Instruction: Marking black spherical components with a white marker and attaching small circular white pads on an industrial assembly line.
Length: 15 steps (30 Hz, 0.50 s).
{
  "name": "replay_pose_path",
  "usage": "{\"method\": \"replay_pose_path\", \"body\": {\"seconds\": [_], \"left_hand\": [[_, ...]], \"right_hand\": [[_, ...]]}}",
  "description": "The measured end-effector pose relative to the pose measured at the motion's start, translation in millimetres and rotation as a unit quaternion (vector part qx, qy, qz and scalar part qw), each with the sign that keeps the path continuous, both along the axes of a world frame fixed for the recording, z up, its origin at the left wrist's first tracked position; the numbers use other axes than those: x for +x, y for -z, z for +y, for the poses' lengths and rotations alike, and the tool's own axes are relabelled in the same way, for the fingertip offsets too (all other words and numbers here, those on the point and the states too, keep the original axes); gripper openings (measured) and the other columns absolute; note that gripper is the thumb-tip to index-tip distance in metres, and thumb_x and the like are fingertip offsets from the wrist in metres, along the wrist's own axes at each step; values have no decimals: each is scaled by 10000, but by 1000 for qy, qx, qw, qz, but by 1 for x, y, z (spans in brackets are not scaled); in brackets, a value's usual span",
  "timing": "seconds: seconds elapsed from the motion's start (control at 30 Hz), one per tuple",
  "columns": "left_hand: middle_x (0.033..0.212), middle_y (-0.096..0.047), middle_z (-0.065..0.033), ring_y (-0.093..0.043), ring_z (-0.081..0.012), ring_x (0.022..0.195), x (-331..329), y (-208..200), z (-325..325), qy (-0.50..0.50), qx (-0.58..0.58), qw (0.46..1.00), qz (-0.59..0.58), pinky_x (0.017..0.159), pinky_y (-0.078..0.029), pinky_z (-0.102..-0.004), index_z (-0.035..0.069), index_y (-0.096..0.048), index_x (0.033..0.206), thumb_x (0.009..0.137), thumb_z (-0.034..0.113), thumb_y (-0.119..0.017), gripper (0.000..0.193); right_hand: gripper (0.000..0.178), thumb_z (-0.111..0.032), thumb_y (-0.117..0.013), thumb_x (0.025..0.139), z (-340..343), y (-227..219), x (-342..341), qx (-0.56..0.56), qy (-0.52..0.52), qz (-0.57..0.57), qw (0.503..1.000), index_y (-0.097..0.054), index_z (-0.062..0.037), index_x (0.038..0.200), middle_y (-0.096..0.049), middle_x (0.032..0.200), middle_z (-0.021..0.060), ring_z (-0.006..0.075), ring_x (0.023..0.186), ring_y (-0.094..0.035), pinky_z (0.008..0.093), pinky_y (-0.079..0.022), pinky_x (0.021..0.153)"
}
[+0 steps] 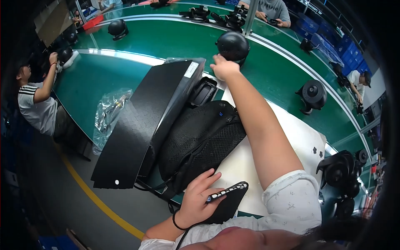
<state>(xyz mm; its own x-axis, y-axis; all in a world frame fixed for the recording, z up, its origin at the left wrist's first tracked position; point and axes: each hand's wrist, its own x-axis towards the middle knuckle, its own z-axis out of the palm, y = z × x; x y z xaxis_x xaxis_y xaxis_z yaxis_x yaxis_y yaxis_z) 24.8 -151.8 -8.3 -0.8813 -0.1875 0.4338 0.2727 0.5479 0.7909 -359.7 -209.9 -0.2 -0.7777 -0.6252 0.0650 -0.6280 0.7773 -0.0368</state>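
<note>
My right arm stretches far across the table. My right hand (225,68) has its fingers out, at the near left side of a round black device (233,46) on the green surface; I cannot tell whether they touch. Close to my body, my left hand (202,201) grips a flat black thing with a white-spotted edge (234,196), partly hidden by the hand. A black mesh bag (196,141) lies between my hands. Left of it rests a long black textured board (143,121) with a white label, and a black tray-like part (203,91) sits by its far end.
A clear plastic bag (110,116) with cables lies left of the board. A white sheet (287,125) extends under my right arm. More black devices stand at right (312,95) and lower right (339,168). Other people work at left (39,102) and at the back (273,14).
</note>
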Motion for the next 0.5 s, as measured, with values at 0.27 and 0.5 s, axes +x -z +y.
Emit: {"method": "replay_pose_path", "body": {"seconds": [0.27,0.5], "left_hand": [[1047,-601,-115,-541,-279,1035,3,2,2,-46,-22,999,14,880,-397,-434,35,-592,780,632,81,-714,197],[983,-616,-122,-570,-289,928,0,4,14,-55,30,997,54,880,-400,-407,10,-598,854,661,62,-689,220]], "right_hand": [[289,-288,-539,783,90,-11,17,38,89,158,983,-572,-109,1008,-494,1001,89,245,886,-570,384,-423,728],[292,-290,-603,763,222,-68,60,-309,-34,155,938,-600,-23,883,-532,786,170,288,839,-567,361,-444,713]]}}
